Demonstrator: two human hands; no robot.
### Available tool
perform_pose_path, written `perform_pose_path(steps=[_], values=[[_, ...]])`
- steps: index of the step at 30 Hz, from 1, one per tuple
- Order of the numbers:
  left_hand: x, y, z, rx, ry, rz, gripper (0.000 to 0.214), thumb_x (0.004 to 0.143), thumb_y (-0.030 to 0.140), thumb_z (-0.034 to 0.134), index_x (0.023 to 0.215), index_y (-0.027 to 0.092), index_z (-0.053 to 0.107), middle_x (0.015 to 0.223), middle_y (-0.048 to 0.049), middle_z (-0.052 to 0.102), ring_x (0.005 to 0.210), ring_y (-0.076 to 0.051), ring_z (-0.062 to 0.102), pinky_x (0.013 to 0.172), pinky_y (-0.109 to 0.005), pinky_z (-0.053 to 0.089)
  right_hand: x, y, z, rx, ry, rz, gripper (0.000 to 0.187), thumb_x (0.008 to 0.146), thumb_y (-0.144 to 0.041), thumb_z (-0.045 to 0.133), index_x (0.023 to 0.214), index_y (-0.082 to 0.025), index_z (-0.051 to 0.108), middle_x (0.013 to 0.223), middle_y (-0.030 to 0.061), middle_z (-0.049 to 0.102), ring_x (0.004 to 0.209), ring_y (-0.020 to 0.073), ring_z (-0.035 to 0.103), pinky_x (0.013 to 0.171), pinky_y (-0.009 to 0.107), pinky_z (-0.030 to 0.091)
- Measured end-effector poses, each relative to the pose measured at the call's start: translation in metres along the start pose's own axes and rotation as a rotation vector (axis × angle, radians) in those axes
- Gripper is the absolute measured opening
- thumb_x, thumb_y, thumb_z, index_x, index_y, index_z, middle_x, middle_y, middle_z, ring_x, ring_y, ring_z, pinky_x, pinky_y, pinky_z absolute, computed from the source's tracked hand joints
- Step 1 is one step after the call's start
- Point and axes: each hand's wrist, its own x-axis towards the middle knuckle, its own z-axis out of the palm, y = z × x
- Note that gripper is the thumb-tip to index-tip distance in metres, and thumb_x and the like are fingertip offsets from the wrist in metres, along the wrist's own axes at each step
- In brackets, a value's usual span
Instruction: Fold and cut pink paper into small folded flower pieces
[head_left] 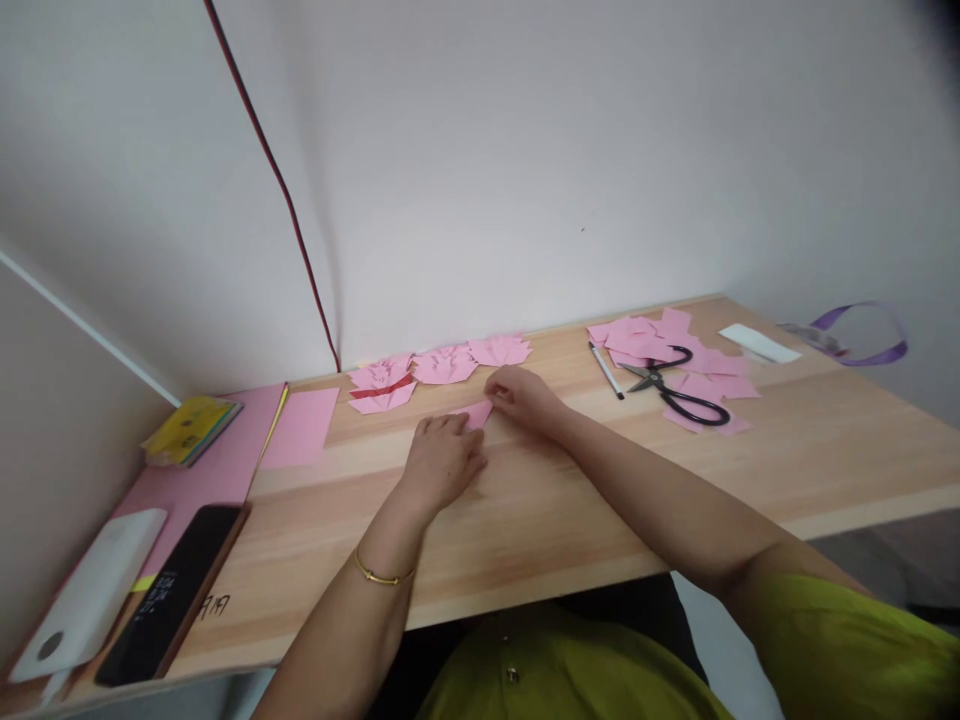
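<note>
A small folded piece of pink paper [478, 413] lies on the wooden table between my hands. My left hand [444, 458] rests on its left part, fingers bent and close together, holding the paper against the tabletop. At the paper's right corner, my right hand [525, 400] is closed with thumb and fingertips pinched on the edge. Much of the paper is hidden under the left fingers. Just behind stand or lie several folded pink paper pieces with pointed edges [444, 364], and one in front has a red band [382, 388].
Black-handled scissors [656, 382] lie on pink paper scraps [637, 335] to the right, beside a pen [606, 371] and a white strip [759, 343]. At left are pink sheets [304, 428], a yellow packet [191, 430], a phone [176, 590] and a white power bank [94, 590].
</note>
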Motion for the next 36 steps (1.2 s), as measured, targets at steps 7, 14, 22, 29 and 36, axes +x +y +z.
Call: perform_pose_path(steps=[7, 14, 22, 29, 36], values=[[0.001, -0.009, 0.003, 0.015, -0.076, 0.025, 0.028, 0.083, 0.033, 0.057, 0.11, 0.026, 0.062, 0.137, -0.0103, 0.05, 0.128, -0.029, 0.042, 0.105, -0.048, 0.032, -0.008, -0.01, 0.001, 0.047, -0.203, -0.307, 0.018, 0.078, -0.012, 0.053, 0.083, -0.016, 0.069, 0.089, 0.0072, 0.066, 0.086, 0.0171, 0.058, 0.08, 0.029, 0.041], [0.003, -0.011, -0.006, -0.077, -0.127, 0.055, 0.023, 0.084, 0.036, 0.055, 0.1, 0.023, 0.067, 0.126, -0.0082, 0.058, 0.123, -0.027, 0.048, 0.105, -0.042, 0.036, -0.01, -0.009, -0.004, -0.034, -0.245, -0.318, 0.023, 0.079, -0.015, 0.054, 0.091, -0.02, 0.072, 0.095, 0.0068, 0.067, 0.088, 0.0182, 0.058, 0.081, 0.031, 0.038], [0.006, -0.012, -0.004, -0.083, -0.064, -0.006, 0.029, 0.082, 0.024, 0.053, 0.108, 0.015, 0.064, 0.127, -0.0136, 0.058, 0.122, -0.026, 0.051, 0.106, -0.038, 0.037, -0.013, -0.016, -0.013, -0.154, -0.316, -0.343, 0.023, 0.082, -0.02, 0.052, 0.094, -0.023, 0.071, 0.1, 0.0062, 0.067, 0.092, 0.0199, 0.058, 0.086, 0.035, 0.034], [0.0, -0.006, 0.002, 0.095, -0.079, -0.022, 0.036, 0.086, 0.026, 0.048, 0.121, 0.02, 0.058, 0.137, -0.0122, 0.05, 0.127, -0.029, 0.043, 0.104, -0.044, 0.035, -0.014, -0.021, -0.016, -0.169, -0.343, -0.319, 0.025, 0.082, -0.018, 0.052, 0.097, -0.023, 0.071, 0.102, 0.0066, 0.067, 0.095, 0.0204, 0.059, 0.087, 0.035, 0.035], [-0.001, 0.009, -0.004, 0.181, -0.051, -0.129, 0.033, 0.087, 0.037, 0.049, 0.114, 0.024, 0.061, 0.126, -0.0113, 0.057, 0.12, -0.03, 0.047, 0.102, -0.049, 0.03, -0.014, -0.017, -0.012, -0.133, -0.332, -0.319, 0.022, 0.083, -0.02, 0.053, 0.095, -0.022, 0.071, 0.104, 0.0062, 0.067, 0.095, 0.0197, 0.058, 0.084, 0.033, 0.036]])
